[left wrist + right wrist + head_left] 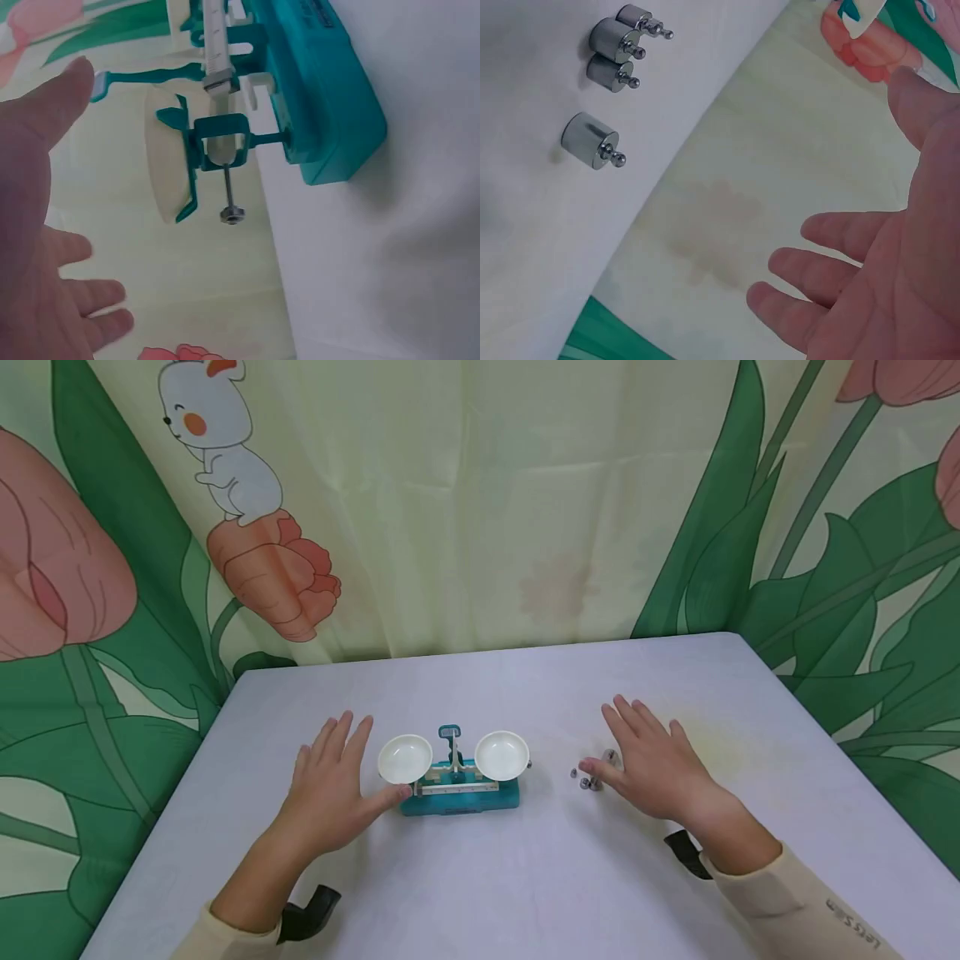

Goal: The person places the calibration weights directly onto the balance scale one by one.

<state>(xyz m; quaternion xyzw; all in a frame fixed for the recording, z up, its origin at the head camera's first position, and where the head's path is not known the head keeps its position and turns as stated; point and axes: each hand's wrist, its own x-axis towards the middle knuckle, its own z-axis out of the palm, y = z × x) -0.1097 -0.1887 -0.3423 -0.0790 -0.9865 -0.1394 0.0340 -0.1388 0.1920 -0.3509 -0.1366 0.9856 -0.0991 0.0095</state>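
A teal balance scale with two white pans stands mid-table, its left pan and right pan both bare. Just left of it my left hand is held with fingers straight and spread, thumb tip overlapping the base's left end in the head view. The left wrist view shows the scale's end with a metal adjusting nut. My right hand hovers with extended fingers by several small metal weights, partly hiding them. In the right wrist view one knobbed weight stands apart from a cluster.
A white cloth covers the table. Behind it hangs a printed curtain with tulips, leaves and a rabbit on a carrot. A black wrist mount sits under the left wrist, another under the right.
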